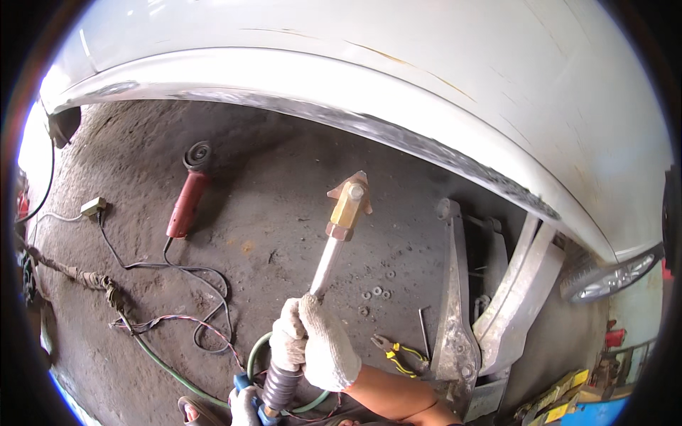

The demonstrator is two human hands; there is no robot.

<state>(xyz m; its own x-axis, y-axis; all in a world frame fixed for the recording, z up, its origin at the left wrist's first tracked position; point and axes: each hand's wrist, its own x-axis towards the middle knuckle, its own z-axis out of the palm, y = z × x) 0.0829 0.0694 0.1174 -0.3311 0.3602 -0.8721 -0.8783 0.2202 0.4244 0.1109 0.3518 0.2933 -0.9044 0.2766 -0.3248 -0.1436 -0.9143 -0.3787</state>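
A slide-hammer dent puller (328, 268) slants up from the lower middle, with a bare metal rod, a brass-coloured head (348, 206) with a pointed copper tip, and a black ribbed sleeve (282, 387). My right hand (328, 348), in a white knitted glove, is closed around its shaft just above the sleeve. Low in the view, my gloved left hand (245, 406) is wrapped around the tool's blue handle (242, 381); part of that hand is cut off by the lower edge. The tip points toward the car's scraped sill (398, 135), apparently apart from it.
A red angle grinder (187, 204) lies on the floor at left, its cord looping nearby. A green cable (167, 369) runs toward the tool. Yellow-black pliers (400, 353), a hex key (424, 332), several washers (377, 292) and a metal lift arm (455, 298) are at right.
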